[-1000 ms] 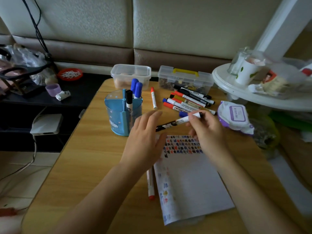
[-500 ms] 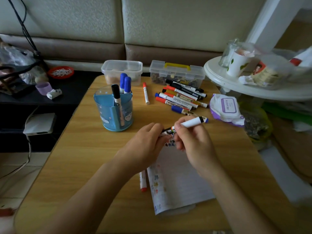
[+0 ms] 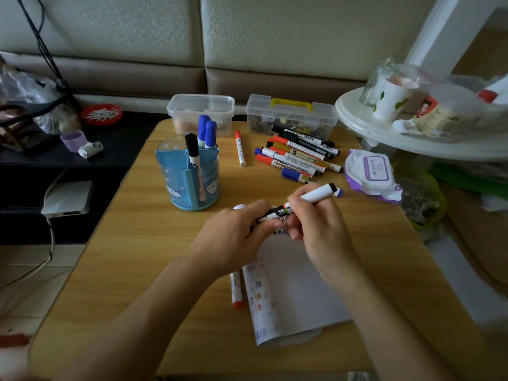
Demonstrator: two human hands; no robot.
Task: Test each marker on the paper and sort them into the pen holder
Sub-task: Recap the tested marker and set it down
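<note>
Marker [image 3: 316, 194]: held over the top edge of the paper [image 3: 297, 292], above the table [image 3: 137, 257]. The left hand [image 3: 233, 237] curls round its lower-left end and hides it, so whether a cap or tip is there cannot be told. The right hand [image 3: 316, 229] pinches the barrel. Both hands cover the paper's upper part. The holder [image 3: 189, 182] stands to the left; loose markers [image 3: 297, 155] lie behind. The long axis runs lower left to upper right, black end upper right.

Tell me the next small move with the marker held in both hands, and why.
Probably uncap it: the left hand pinches the black end of the white-barrelled marker, the right hand grips its barrel, above the patterned white paper, and no tip shows yet.
</note>
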